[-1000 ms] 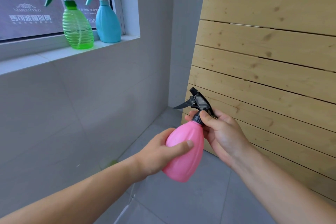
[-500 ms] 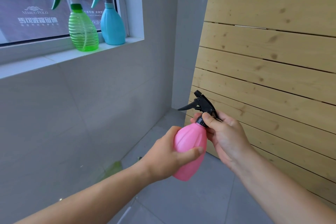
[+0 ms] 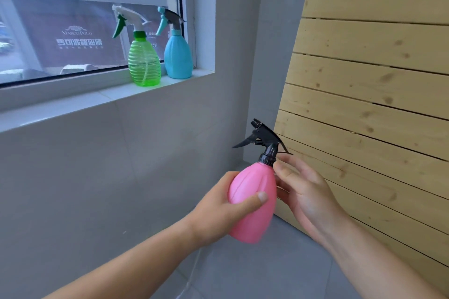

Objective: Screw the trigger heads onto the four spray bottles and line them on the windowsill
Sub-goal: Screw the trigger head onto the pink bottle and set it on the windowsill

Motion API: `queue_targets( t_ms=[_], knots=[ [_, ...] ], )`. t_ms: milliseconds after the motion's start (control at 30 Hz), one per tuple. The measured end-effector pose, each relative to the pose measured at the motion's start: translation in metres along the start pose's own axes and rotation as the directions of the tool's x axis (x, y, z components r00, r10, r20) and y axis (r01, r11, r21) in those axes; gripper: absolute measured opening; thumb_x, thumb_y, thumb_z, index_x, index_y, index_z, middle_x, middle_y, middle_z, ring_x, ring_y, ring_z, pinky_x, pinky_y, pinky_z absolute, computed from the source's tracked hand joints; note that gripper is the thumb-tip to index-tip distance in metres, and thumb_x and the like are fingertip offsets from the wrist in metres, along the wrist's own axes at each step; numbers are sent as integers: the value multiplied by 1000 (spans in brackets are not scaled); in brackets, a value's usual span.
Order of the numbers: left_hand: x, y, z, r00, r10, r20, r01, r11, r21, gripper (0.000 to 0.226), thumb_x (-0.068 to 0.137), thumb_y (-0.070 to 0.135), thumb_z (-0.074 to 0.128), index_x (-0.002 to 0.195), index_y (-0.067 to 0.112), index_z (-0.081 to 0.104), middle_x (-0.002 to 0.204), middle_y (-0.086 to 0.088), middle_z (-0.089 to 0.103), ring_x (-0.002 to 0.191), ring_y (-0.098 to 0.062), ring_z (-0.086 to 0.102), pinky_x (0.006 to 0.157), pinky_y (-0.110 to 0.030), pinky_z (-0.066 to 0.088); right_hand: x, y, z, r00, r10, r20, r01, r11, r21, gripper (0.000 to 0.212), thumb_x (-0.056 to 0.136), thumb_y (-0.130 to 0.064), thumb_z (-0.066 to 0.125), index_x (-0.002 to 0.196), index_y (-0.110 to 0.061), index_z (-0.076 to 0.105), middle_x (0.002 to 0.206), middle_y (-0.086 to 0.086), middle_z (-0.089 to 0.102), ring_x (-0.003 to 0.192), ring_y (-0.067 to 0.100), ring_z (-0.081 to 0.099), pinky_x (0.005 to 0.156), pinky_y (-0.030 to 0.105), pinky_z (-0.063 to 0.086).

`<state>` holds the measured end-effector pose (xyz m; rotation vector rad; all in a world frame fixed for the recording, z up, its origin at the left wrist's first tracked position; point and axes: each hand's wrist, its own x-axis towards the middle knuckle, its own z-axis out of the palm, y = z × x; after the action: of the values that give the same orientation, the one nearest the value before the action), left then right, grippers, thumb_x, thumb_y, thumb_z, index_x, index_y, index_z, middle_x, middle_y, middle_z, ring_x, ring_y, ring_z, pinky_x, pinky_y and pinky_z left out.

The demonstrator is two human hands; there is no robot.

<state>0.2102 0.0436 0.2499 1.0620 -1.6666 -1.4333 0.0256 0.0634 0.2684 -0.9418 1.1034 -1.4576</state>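
Note:
A pink spray bottle [image 3: 252, 204] with a black trigger head [image 3: 263, 142] on its neck is held upright in front of me. My left hand [image 3: 223, 209] wraps around the bottle's body. My right hand [image 3: 303, 189] is beside the neck with its fingers spread, thumb tip near the black collar, no longer gripping it. On the white windowsill [image 3: 80, 107] stand a green ribbed bottle [image 3: 144, 65] with a white and green trigger and, touching its right, a blue bottle [image 3: 178, 56] with a grey and teal trigger.
A pale wooden slatted panel [image 3: 379, 85] leans on the right, close behind my right hand. A grey tiled wall [image 3: 97, 177] runs below the sill and a grey tiled floor [image 3: 267, 272] lies underneath. The sill to the left of the green bottle is bare.
My right hand has let go of the black trigger collar and opened. The view has swung up and right, bringing the sill bottles toward the middle.

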Motion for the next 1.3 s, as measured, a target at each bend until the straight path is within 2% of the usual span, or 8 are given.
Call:
queue_targets(
  t_ms=[167,300,400,467,700,800,967,1300],
  knots=[
    [-5,28,-46,978,78,-194,-98,991,-93,42,93,53,61,129,33,53,121,10,68,100,2,70,72,-18,57,1,-4,48,976,-75,204,118,970,-212,26,96,-17,57,119,-24,65,107,2,77,97,13,72,86,29,56],
    [-10,48,-97,947,147,-285,-173,983,-66,33,105,36,45,137,27,44,128,5,61,98,3,64,68,-9,52,27,-18,108,918,-101,384,252,896,-366,49,93,-37,61,140,-42,49,118,-8,73,108,6,68,97,32,53],
    [-13,67,-141,918,203,-342,-214,977,6,38,106,34,43,143,31,37,135,9,56,116,-2,58,80,-13,51,51,-36,158,879,-111,463,320,859,-401,50,94,-39,58,140,-48,42,116,-8,71,95,-1,69,78,16,55],
    [-14,82,-168,905,225,-360,-229,973,31,38,106,31,44,143,31,34,130,14,55,111,6,58,75,-7,52,67,-45,189,856,-130,500,350,857,-377,48,95,-37,58,138,-50,41,113,-4,69,93,4,69,70,14,53],
    [-4,110,-257,837,225,-499,-167,973,157,49,100,30,61,146,25,44,129,-4,63,104,-12,68,68,-15,55,125,-51,284,829,-226,512,430,842,-326,46,96,-42,55,141,-43,47,114,10,68,105,25,69,94,44,56],
    [3,113,-281,798,206,-566,-146,978,149,48,100,31,61,145,21,48,119,-3,66,94,-8,67,60,-10,53,142,-48,315,840,-263,474,445,834,-327,50,94,-42,58,141,-30,48,120,9,68,105,22,69,90,41,58],
    [24,110,-306,759,162,-630,-85,985,152,52,97,33,65,141,13,46,126,-12,64,100,-21,67,70,-22,51,158,-43,339,841,-295,454,469,814,-342,42,94,-34,61,134,-23,53,118,7,67,104,19,66,71,20,53],
    [52,93,-318,684,155,-713,-44,984,172,55,91,39,72,135,12,52,124,-14,67,108,-29,69,89,-40,58,183,-30,344,844,-288,452,471,800,-371,43,93,-32,63,135,-26,52,123,6,64,110,18,62,84,29,55]
  ],
)
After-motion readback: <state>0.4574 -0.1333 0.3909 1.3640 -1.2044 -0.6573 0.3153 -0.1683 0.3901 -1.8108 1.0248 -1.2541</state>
